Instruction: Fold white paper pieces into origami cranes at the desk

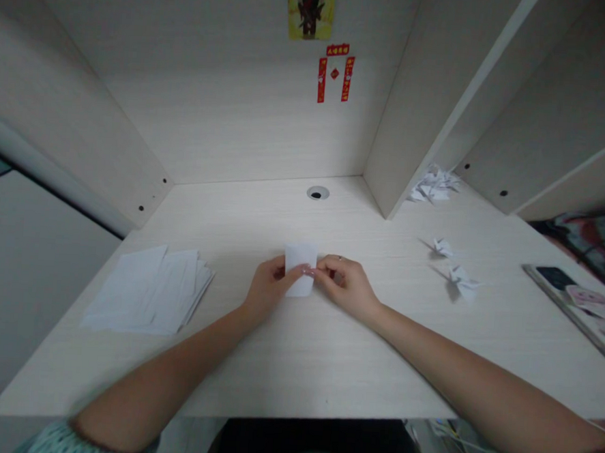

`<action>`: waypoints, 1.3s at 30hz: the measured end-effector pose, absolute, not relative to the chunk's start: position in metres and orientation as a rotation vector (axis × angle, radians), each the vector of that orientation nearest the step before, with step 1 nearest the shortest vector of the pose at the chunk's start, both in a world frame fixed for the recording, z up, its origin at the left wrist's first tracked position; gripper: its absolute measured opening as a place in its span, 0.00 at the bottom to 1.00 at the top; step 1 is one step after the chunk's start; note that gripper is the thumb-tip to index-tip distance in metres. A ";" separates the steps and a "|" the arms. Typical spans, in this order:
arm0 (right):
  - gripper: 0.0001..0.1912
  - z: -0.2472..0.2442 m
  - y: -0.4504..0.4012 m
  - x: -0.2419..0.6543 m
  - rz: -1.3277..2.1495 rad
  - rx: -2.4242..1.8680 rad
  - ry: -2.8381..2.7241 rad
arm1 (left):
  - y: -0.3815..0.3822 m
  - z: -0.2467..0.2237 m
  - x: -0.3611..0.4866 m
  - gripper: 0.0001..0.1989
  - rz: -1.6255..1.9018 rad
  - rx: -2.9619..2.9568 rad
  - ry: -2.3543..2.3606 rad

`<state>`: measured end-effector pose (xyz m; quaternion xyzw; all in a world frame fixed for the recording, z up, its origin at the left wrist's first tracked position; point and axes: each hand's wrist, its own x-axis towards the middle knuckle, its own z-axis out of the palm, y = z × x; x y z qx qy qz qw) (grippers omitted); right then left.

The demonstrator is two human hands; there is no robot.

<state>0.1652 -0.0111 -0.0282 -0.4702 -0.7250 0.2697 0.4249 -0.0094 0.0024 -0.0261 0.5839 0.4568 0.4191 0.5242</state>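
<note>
A small folded sheet of white paper [299, 281] is held upright just above the desk, in the middle of the view. My left hand [272, 283] grips it from the left, with the thumb across its front and the fingers behind. At the paper's right edge, my right hand [347, 284] is closed, its thumb and forefinger pinching that edge. The fingertips of both hands meet near the right side of the sheet. What lies behind the paper is hidden.
Left on the desk [243, 366] lies a stack of white paper sheets [150, 289]. Two folded paper cranes [463, 283] sit to the right, with a pile of folded paper pieces [435, 183] behind them. A phone-like flat object [579, 305] lies far right. An upright panel [416, 124] divides the back.
</note>
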 end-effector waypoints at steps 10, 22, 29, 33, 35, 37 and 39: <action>0.20 -0.026 -0.012 0.162 0.626 -1.146 -1.942 | 0.001 -0.020 -0.008 0.12 1.124 1.426 1.122; 0.22 -0.026 -0.011 0.161 0.559 -1.126 -1.994 | -0.002 -0.022 -0.010 0.17 1.070 1.311 1.190; 0.24 -0.024 -0.011 0.162 0.531 -1.137 -2.030 | -0.004 -0.021 -0.010 0.17 1.097 1.329 1.186; 0.23 -0.024 -0.012 0.162 0.458 -1.121 -2.078 | -0.002 -0.020 -0.008 0.18 1.070 1.327 1.181; 0.23 -0.025 -0.012 0.163 0.428 -1.123 -2.090 | -0.001 -0.019 -0.008 0.17 1.032 1.336 1.176; 0.22 -0.025 -0.013 0.163 0.409 -1.116 -2.098 | -0.001 -0.019 -0.007 0.16 1.013 1.352 1.194; 0.22 -0.025 -0.014 0.162 0.411 -1.100 -2.103 | -0.002 -0.019 -0.007 0.15 1.029 1.355 1.211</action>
